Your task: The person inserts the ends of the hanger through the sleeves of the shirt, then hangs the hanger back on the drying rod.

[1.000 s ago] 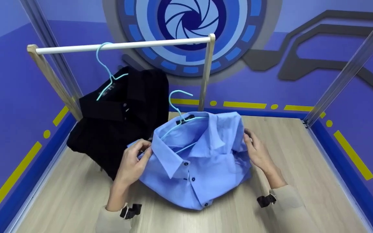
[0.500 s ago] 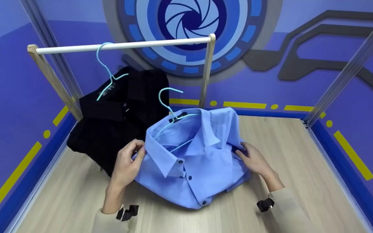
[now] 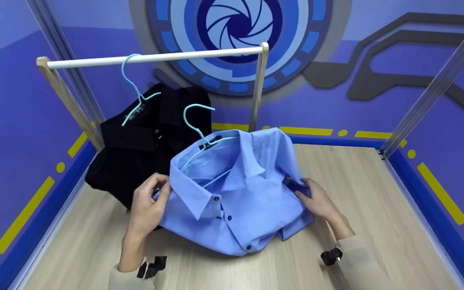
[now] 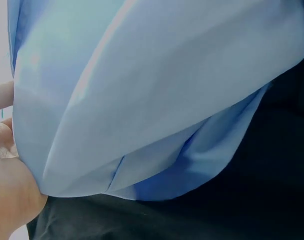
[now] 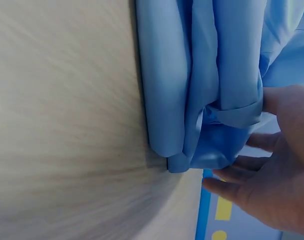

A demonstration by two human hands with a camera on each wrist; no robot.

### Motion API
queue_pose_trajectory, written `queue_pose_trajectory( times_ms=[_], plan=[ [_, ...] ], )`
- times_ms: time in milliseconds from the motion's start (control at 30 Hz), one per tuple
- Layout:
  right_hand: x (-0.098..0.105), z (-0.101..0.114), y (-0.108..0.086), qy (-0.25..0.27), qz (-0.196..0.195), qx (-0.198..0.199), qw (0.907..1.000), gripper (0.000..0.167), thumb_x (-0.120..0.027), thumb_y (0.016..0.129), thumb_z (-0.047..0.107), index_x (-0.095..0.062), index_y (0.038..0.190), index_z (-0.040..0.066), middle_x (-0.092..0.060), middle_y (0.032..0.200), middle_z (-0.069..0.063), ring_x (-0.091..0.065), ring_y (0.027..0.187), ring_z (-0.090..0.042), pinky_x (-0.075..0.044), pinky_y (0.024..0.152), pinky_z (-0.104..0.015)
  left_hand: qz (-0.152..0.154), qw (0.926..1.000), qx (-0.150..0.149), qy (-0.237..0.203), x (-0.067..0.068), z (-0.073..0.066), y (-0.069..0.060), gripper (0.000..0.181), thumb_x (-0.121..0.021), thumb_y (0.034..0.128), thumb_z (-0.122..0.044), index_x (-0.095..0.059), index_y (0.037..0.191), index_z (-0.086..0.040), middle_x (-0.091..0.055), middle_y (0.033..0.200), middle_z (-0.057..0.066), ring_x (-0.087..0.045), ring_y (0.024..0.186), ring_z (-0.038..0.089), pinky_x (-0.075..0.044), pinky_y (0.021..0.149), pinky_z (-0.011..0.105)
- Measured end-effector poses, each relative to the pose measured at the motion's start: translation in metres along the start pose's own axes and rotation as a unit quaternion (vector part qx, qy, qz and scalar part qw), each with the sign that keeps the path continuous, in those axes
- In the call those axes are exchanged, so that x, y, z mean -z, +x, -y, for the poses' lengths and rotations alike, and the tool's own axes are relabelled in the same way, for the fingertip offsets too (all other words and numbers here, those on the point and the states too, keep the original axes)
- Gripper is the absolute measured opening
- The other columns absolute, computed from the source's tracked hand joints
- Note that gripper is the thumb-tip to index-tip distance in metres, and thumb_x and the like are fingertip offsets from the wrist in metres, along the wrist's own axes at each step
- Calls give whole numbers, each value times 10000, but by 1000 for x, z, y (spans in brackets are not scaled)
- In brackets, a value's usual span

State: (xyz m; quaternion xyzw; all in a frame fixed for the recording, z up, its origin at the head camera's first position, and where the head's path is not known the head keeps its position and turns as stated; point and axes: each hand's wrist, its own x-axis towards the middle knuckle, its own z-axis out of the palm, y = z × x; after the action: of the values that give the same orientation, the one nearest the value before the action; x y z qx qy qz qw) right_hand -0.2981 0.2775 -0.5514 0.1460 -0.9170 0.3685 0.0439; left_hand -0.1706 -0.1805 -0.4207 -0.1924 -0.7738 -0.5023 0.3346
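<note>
A light blue button-up shirt (image 3: 260, 205) lies bunched over the tabletop, with a pale turquoise hanger (image 3: 185, 116) inside its collar. The hanger's hook sticks up free, apart from the rack. My left hand (image 3: 145, 205) pinches the shirt's shoulder beside the collar; in the left wrist view the blue cloth (image 4: 156, 110) covers most of the picture. On the other side, my right hand (image 3: 320, 203) holds the shirt's sleeve edge between thumb and fingers. The right wrist view has the folded sleeve (image 5: 239, 75) against the thumb, with the other fingers behind the cloth.
A white rail (image 3: 195, 55) on wooden posts stands at the back left. From it a black shirt (image 3: 135, 165) hangs on a second turquoise hanger (image 3: 123, 74), close behind my left hand. Blue patterned walls (image 3: 377, 117) enclose the wood-grain table (image 3: 361, 181).
The blue shirt and its hanger have shifted left and slightly away from me, the left hand moving with them. My right hand has moved slightly down along the sleeve side.
</note>
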Motion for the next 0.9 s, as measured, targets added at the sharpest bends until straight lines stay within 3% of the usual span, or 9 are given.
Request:
queue_pose_trajectory(
  times_ms=[67,300,500,900],
  plan=[
    [-2,1,-1,146,41,18,9999,493,-659,1007,147,-504,1383,-132,-539,1374,-339,-476,1317,-494,-350,1104,-589,-79,9999,43,97,1,1,-1,148,-605,899,206,-655,902,66,-636,820,104,-572,749,142,-472,709,190],
    [-5,8,-2,430,305,242,9983,520,-628,1043,304,-534,1409,-53,-606,1340,-252,-557,1261,-410,-414,1058,-561,-249,9986,222,400,9,24,-8,132,-631,916,166,-672,934,42,-631,830,63,-558,751,133,-449,692,179],
    [-4,17,-4,432,580,406,9966,574,-646,1025,370,-532,1432,-19,-602,1375,-210,-540,1297,-378,-408,1073,-541,-381,9968,508,481,19,20,-10,115,-643,948,112,-693,975,12,-645,869,45,-574,784,131,-459,727,163],
    [-10,32,-8,345,745,660,9944,603,-663,1011,394,-532,1454,6,-582,1416,-171,-506,1343,-354,-385,1104,-526,-566,9896,1139,667,33,5,-12,63,-623,985,60,-686,989,59,-657,919,103,-576,864,121,-448,829,157]
  ],
)
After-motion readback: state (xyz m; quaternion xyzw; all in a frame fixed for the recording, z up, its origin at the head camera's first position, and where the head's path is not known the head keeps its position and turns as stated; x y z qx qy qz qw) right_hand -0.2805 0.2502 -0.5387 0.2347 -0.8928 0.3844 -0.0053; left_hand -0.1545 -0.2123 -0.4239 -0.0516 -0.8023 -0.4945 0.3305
